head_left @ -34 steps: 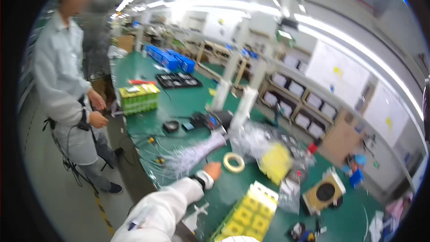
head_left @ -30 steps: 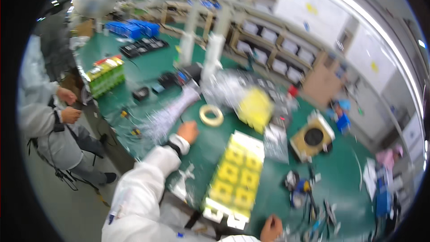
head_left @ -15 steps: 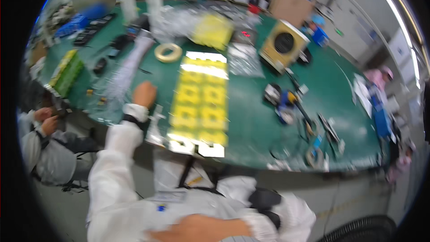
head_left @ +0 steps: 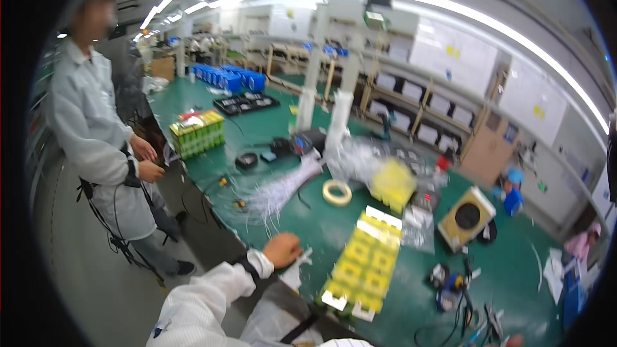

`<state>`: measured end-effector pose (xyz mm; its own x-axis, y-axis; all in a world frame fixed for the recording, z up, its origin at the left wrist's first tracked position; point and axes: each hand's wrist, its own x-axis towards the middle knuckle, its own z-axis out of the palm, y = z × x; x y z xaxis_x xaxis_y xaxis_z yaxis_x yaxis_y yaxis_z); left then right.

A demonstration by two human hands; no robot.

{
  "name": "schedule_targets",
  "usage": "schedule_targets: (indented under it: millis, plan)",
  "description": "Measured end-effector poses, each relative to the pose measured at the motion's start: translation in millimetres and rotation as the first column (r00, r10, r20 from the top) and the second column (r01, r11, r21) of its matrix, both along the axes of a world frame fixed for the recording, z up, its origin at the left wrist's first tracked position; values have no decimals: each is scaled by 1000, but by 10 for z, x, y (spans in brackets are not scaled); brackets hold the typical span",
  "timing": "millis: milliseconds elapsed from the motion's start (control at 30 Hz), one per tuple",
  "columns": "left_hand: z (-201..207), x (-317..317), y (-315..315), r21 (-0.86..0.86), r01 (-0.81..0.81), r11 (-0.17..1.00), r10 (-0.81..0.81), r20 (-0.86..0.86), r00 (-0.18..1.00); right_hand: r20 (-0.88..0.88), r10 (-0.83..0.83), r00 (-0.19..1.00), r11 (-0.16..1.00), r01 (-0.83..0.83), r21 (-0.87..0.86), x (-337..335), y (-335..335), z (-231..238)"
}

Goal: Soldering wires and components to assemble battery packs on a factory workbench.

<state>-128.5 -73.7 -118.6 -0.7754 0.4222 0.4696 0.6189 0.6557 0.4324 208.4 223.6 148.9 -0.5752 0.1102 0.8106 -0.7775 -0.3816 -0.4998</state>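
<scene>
My left hand (head_left: 283, 250) rests at the near table edge with its fingers curled in. Whether anything is inside them is hidden. Right beside it lie white scraps (head_left: 292, 276), and a bundle of thin white wires (head_left: 283, 186) fans out just beyond. To the hand's right lies a long flat yellow-and-green panel (head_left: 365, 260) with shiny white ends. Past it sit a roll of cream tape (head_left: 326, 191) and a yellow piece in clear plastic (head_left: 393, 185). A blurred skin-coloured patch (head_left: 516, 340) at the lower right edge may be part of my right hand; its fingers do not show.
A co-worker (head_left: 96, 115) stands on the left, hands before the body. Along the green table (head_left: 411, 283) are a green block-shaped pack (head_left: 198, 133), a black tray (head_left: 245, 103), blue blocks (head_left: 228, 78), a tan box with a round black face (head_left: 466, 218) and cabled tools (head_left: 450, 286).
The view has swung left and up, bringing in the standing co-worker and the far shelves. My left hand stays at the table edge. My right hand has left its place before my chest.
</scene>
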Motion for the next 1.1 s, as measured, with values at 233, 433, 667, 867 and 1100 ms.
schedule_targets:
  millis: [233, 433, 667, 867, 1100]
  plan:
    - [-224, 204, -175, 250, -131, 959, 98, 139, 985, 487, -643, 591, 680, 733, 8, -334, 939, -1334]
    - [-2, 254, -54, 424, -187, 886, 71, 274, 959, 272, -780, 563, 618, 760, 199, -248, 806, -961]
    - [-181, 150, 76, 382, -130, 915, 39, 237, 971, -552, -492, 673, 352, 734, 581, -156, 545, 720]
    - [-95, 180, 202, 216, -339, 915, 231, 408, 883, -499, -500, 708, 47, 598, 800, -343, 310, 1144]
    - [-218, 91, 130, 409, -133, 903, 1, 308, 951, -590, -568, 573, -20, 707, 706, -92, 69, 1001]
